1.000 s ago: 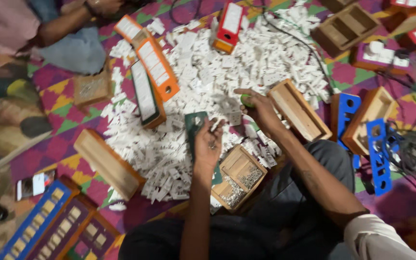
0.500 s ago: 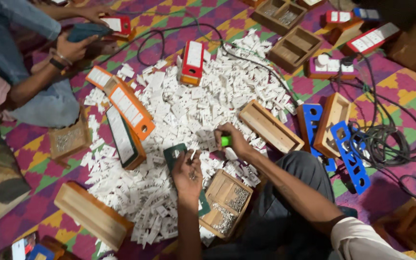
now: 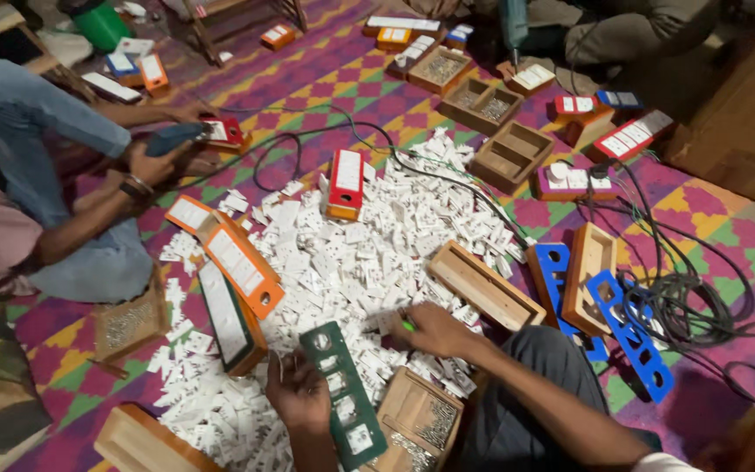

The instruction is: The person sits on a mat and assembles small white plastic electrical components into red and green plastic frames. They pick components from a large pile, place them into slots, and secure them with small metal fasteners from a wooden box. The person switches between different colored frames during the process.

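Close to the wearer's knees, the left hand (image 3: pixel 297 391) curls its fingers round the edge of a dark green switch-board plate (image 3: pixel 343 395) with cut-out windows, holding it tilted over a wooden box of screws (image 3: pixel 419 420), while the right hand (image 3: pixel 434 329) is closed in a pinch on a small bright-green tool (image 3: pixel 407 325) that pokes out at the edge of the heap of white switch parts (image 3: pixel 356 253). Just beyond lie an open wooden box (image 3: pixel 484 285), blue plates (image 3: pixel 631 330) and orange boards (image 3: pixel 239 267). Farther off, a co-worker's hand (image 3: pixel 152 162) grips a teal drill (image 3: pixel 176 137) on the patterned mat (image 3: pixel 325 70).
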